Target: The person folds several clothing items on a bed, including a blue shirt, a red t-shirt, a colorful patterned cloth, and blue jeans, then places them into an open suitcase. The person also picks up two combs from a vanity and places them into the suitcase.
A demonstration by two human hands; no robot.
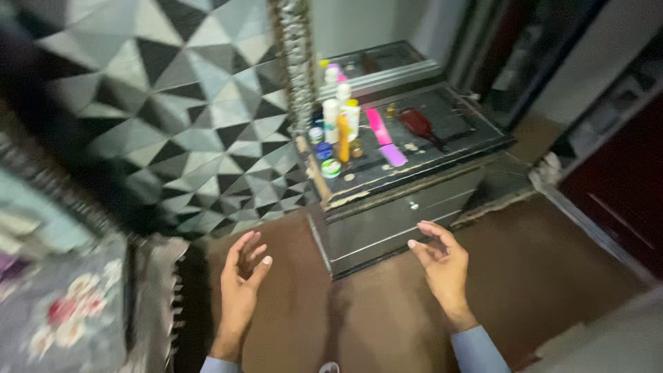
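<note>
1. The left hand [242, 280] is raised over the brown floor [387, 324], palm turned inward; its fingers [247, 250] are apart and slightly curled, and they hold nothing.
2. The right hand [442, 266] is also raised, with its fingers [431, 235] apart and bent a little, empty, just in front of the dark dresser [387, 221].
3. The dresser is the thing nearest to both hands; it stands against the wall with black, grey and white triangles [186, 117], and its drawer with a small round knob [413, 204] is closed.
4. On the worktop [456, 124] of the dresser, at the left end, there are several bottles: a white bottle [331, 119], an orange bottle [343, 141] and a small round green jar [331, 168].
5. Further right on the worktop lie a pink flat thing [378, 126], a purple flat thing [393, 155] and a dark red hairbrush [420, 126].
6. A mirror with a silver frame [298, 62] rises behind the bottles.
7. At the lower left, a grey cloth with red flowers [62, 311] is in view, well apart from the hands.
</note>
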